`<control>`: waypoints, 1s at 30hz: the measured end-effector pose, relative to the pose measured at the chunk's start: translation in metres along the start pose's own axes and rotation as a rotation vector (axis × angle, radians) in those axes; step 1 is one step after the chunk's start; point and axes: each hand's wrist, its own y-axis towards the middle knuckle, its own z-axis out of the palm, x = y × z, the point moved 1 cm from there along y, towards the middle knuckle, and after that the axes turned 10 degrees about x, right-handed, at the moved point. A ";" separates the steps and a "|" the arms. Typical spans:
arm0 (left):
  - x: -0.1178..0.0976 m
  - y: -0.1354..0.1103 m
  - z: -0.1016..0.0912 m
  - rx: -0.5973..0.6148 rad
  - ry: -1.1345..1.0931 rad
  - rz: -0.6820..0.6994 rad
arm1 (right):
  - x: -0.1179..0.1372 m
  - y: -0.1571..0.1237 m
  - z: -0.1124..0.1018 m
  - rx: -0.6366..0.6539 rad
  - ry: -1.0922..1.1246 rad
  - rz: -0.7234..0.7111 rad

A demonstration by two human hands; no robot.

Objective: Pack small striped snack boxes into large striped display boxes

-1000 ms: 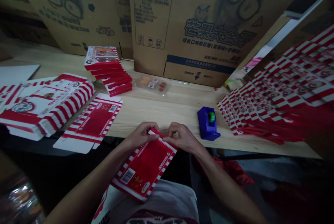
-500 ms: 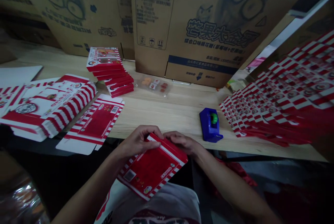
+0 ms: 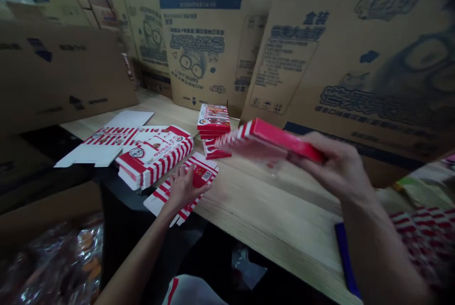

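Raised above the table, my right hand [image 3: 337, 162] grips a folded red-and-white striped box [image 3: 284, 139] by one end; the box is blurred by motion. My left hand [image 3: 185, 184] lies with fingers spread on a flat, unfolded red box blank [image 3: 201, 177] at the table's front edge. Just left of it sits a thick pile of flat striped box blanks [image 3: 156, 155]. Behind the raised box, a small stack of folded boxes [image 3: 213, 122] stands near the cardboard cartons.
Large printed cartons [image 3: 199, 44] line the back of the wooden table [image 3: 249, 205]. A blue tape dispenser [image 3: 344, 257] is partly hidden by my right arm. Many striped boxes [image 3: 423, 229] stand at right. Lower left, an open carton holds plastic-wrapped pieces [image 3: 64, 267].
The view has turned left. My left hand has left the folded box and moved onto the flat blank. My right hand has lifted the box up and forward over the table.
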 end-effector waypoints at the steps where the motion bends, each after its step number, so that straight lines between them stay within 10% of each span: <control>1: 0.008 0.004 0.004 -0.010 0.148 -0.042 | -0.004 0.022 0.006 -0.089 -0.068 -0.062; 6: 0.025 0.010 0.019 0.095 0.354 -0.144 | -0.047 0.124 0.082 -0.299 -0.267 -0.169; 13: 0.026 0.004 0.026 0.197 0.352 -0.171 | -0.098 0.166 0.168 0.041 -0.399 0.015; 20: 0.004 -0.007 0.004 0.197 0.413 -0.127 | -0.091 0.090 0.178 -0.141 -0.162 0.121; 24: -0.004 -0.029 -0.017 0.130 0.342 -0.038 | -0.068 0.003 0.195 -0.179 0.378 0.449; 30: -0.045 -0.073 -0.015 0.125 -0.129 0.138 | -0.004 -0.103 0.217 0.113 1.266 0.625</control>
